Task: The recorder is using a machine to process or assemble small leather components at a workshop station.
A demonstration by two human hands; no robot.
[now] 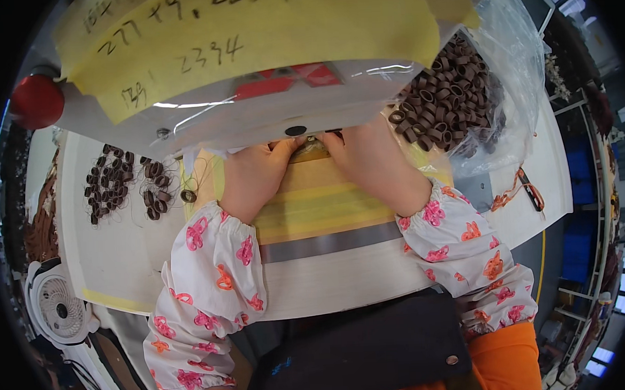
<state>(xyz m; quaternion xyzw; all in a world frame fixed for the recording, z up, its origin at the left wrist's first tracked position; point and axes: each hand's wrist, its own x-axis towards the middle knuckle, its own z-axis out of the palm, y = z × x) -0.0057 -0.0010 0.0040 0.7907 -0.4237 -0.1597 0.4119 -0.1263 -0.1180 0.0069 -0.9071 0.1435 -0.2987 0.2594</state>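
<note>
My left hand (259, 171) and my right hand (377, 163) meet under the white head of what looks like a sewing machine (205, 123). Both thumbs point inward, close to a small metal part (311, 141) at the middle. The fingers are bent and partly hidden by the machine head, so what they pinch cannot be made out. Below them lies the machine bed (319, 195), covered with yellow and tan tape. Left of my left hand, small brown loops (109, 179) joined by fine threads lie in two groups. One single loop (188, 196) rests close to my wrist.
A large heap of brown loops (447, 95) fills an open clear plastic bag (516, 60) at the right. A dark-handled tool (532, 191) with orange-brown cord lies on the white tabletop (330, 285). A white fan (61, 309) stands at the lower left. A red knob (38, 102) sticks out from the machine.
</note>
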